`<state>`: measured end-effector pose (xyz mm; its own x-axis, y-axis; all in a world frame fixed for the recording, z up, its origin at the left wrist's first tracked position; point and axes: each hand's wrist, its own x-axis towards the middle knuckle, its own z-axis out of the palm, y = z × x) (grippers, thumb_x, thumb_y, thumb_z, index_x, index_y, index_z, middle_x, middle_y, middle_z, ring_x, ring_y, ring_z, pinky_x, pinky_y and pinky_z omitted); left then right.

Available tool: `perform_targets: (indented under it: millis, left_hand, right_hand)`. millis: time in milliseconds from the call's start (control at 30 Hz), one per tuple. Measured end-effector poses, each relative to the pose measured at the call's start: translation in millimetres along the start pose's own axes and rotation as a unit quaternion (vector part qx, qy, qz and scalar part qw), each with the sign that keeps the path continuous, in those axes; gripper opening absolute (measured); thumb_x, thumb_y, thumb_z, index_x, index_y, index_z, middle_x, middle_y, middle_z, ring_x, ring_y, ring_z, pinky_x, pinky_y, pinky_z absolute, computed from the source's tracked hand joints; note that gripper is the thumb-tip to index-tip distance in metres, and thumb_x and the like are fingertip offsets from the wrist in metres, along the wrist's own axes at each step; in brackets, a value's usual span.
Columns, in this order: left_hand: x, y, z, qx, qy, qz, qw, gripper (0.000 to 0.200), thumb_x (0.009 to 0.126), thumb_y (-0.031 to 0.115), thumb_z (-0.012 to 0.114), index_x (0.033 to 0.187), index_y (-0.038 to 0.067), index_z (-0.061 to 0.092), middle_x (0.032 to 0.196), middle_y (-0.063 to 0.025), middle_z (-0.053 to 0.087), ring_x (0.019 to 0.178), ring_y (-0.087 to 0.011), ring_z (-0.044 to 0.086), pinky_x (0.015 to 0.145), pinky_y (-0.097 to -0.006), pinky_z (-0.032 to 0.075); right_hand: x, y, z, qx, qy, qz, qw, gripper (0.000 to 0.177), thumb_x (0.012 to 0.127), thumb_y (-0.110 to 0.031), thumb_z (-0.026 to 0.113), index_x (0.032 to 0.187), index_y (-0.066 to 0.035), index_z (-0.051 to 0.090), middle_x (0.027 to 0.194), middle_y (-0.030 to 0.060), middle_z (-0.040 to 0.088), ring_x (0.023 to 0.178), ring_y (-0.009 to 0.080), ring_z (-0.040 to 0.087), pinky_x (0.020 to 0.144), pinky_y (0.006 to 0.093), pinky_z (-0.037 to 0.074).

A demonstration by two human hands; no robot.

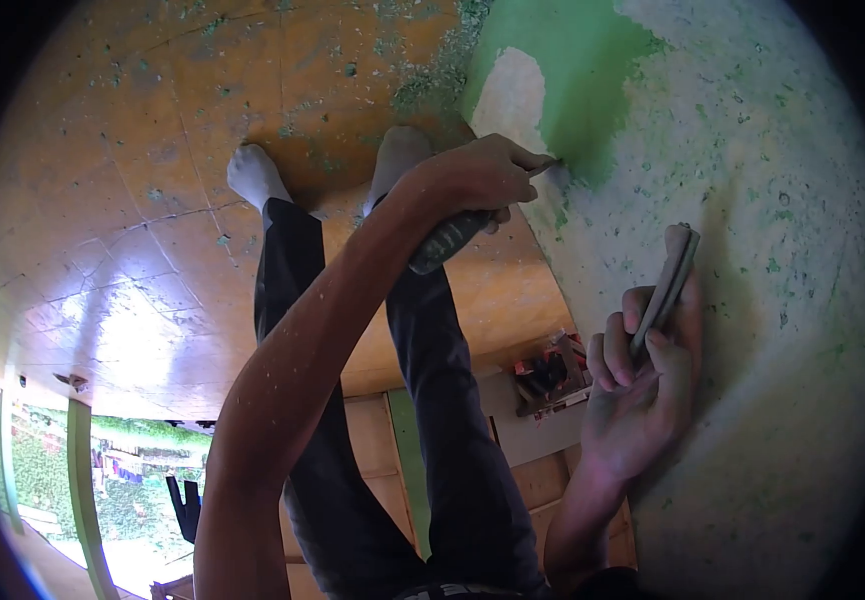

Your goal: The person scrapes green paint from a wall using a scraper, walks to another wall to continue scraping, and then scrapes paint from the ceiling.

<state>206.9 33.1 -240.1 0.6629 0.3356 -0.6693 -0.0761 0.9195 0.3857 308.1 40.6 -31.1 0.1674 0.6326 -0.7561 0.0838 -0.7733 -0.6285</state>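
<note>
My left hand (493,178) reaches across to the wall, closed round a thin, dark scraper-like blade (545,166). Its tip is right at the edge of the green paint (588,110). Beneath this hand, a dark rounded piece with pale lettering (448,242) shows, partly hidden by the wrist. My right hand (648,375) is close to the wall, palm turned up, with its fingers curled round a long grey strip in two layers (668,285). The wall (753,260) is pale and scraped, with green flecks left on it.
Paint flakes (438,85) lie scattered over the orange tiled floor (133,130), thickest along the wall's foot. My bare feet (256,175) stand on the tiles. A shelf with assorted items (548,375) stands behind me. Bright greenery (143,480) shows through an opening at lower left.
</note>
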Motion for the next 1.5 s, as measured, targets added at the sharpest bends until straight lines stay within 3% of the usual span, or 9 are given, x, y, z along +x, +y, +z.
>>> perform_targets:
  millis: [333, 533, 600, 800, 1033, 1100, 1233, 1333, 1500]
  left_hand:
    - [23, -16, 13, 0.068, 0.153, 0.023, 0.986, 0.052, 0.082, 0.011, 0.055, 0.133, 0.004, 0.05, 0.062, -0.0133, 0.059, 0.047, -0.0174, 0.058, 0.044, -0.0326, 0.049]
    - [-5, -5, 30, 0.021, 0.059, 0.031, 0.998, 0.051, 0.085, 0.012, 0.055, 0.134, 0.001, 0.048, 0.062, -0.013, 0.06, 0.047, -0.0176, 0.058, 0.044, -0.0331, 0.049]
    - [10, -10, 20, 0.016, 0.11, 0.028, 0.993, 0.052, 0.084, 0.011, 0.056, 0.134, 0.001, 0.047, 0.063, -0.0122, 0.06, 0.047, -0.0168, 0.057, 0.044, -0.0321, 0.048]
    - [-6, 1, 21, -0.002, 0.062, 0.025, 0.998, 0.052, 0.085, 0.014, 0.059, 0.134, 0.0, 0.047, 0.064, -0.0112, 0.06, 0.048, -0.0161, 0.058, 0.045, -0.0307, 0.05]
    - [17, -16, 12, 0.012, 0.088, 0.022, 0.996, 0.054, 0.085, 0.015, 0.058, 0.135, -0.001, 0.045, 0.066, -0.0122, 0.061, 0.048, -0.0169, 0.057, 0.047, -0.0309, 0.051]
    - [1, -22, 34, 0.048, 0.092, 0.119, 0.987, 0.056, 0.084, 0.014, 0.057, 0.136, -0.002, 0.044, 0.067, -0.0125, 0.061, 0.048, -0.0175, 0.058, 0.048, -0.031, 0.052]
    - [-26, 5, 49, -0.022, 0.084, 0.055, 0.995, 0.056, 0.083, 0.013, 0.055, 0.135, -0.003, 0.044, 0.067, -0.0127, 0.061, 0.049, -0.0174, 0.058, 0.05, -0.0312, 0.052]
    - [-7, 2, 31, 0.049, 0.135, 0.044, 0.989, 0.055, 0.082, 0.01, 0.054, 0.135, -0.003, 0.045, 0.066, -0.0118, 0.061, 0.049, -0.0167, 0.058, 0.05, -0.0309, 0.052]
    - [-16, 10, 29, 0.03, 0.062, 0.07, 0.995, 0.052, 0.083, 0.011, 0.058, 0.133, 0.001, 0.048, 0.063, -0.0111, 0.059, 0.049, -0.0162, 0.058, 0.046, -0.0304, 0.05]
  right_hand:
    - [-2, -9, 1, 0.016, 0.002, 0.017, 1.0, 0.069, 0.081, -0.01, 0.039, 0.147, 0.001, 0.02, 0.087, 0.0056, 0.045, 0.052, 0.0053, 0.032, 0.045, 0.0196, 0.03]
    - [1, -5, -1, 0.018, 0.003, 0.018, 1.0, 0.07, 0.081, -0.011, 0.04, 0.147, 0.002, 0.02, 0.086, 0.0053, 0.045, 0.051, 0.0049, 0.032, 0.045, 0.0196, 0.029]
    - [-1, -3, -3, 0.018, -0.005, 0.023, 1.0, 0.07, 0.081, -0.011, 0.04, 0.147, 0.002, 0.02, 0.086, 0.0053, 0.045, 0.051, 0.0049, 0.032, 0.045, 0.0196, 0.029]
    - [4, -4, -3, 0.041, -0.001, 0.021, 0.999, 0.07, 0.08, -0.01, 0.04, 0.146, 0.002, 0.021, 0.086, 0.0052, 0.046, 0.052, 0.0049, 0.032, 0.045, 0.0193, 0.029]
    - [5, -9, 0, 0.041, -0.017, 0.021, 0.999, 0.069, 0.081, -0.011, 0.039, 0.146, 0.001, 0.021, 0.087, 0.0055, 0.046, 0.052, 0.0052, 0.032, 0.045, 0.0193, 0.029]
    - [4, -6, 1, 0.044, -0.01, 0.02, 0.999, 0.069, 0.081, -0.011, 0.039, 0.146, 0.001, 0.021, 0.087, 0.0054, 0.046, 0.052, 0.0053, 0.032, 0.045, 0.0193, 0.029]
    - [4, -3, 1, 0.048, -0.012, 0.018, 0.999, 0.069, 0.084, -0.009, 0.038, 0.148, 0.0, 0.016, 0.088, 0.0044, 0.043, 0.053, 0.0045, 0.031, 0.046, 0.0176, 0.03]
    - [5, -5, -1, 0.04, -0.021, 0.024, 0.999, 0.069, 0.083, -0.009, 0.038, 0.148, -0.001, 0.016, 0.088, 0.0043, 0.043, 0.054, 0.0044, 0.032, 0.047, 0.0177, 0.03]
    - [7, -4, -3, 0.051, -0.031, 0.028, 0.998, 0.069, 0.083, -0.01, 0.038, 0.148, -0.001, 0.017, 0.088, 0.0042, 0.043, 0.054, 0.0043, 0.031, 0.048, 0.0176, 0.03]
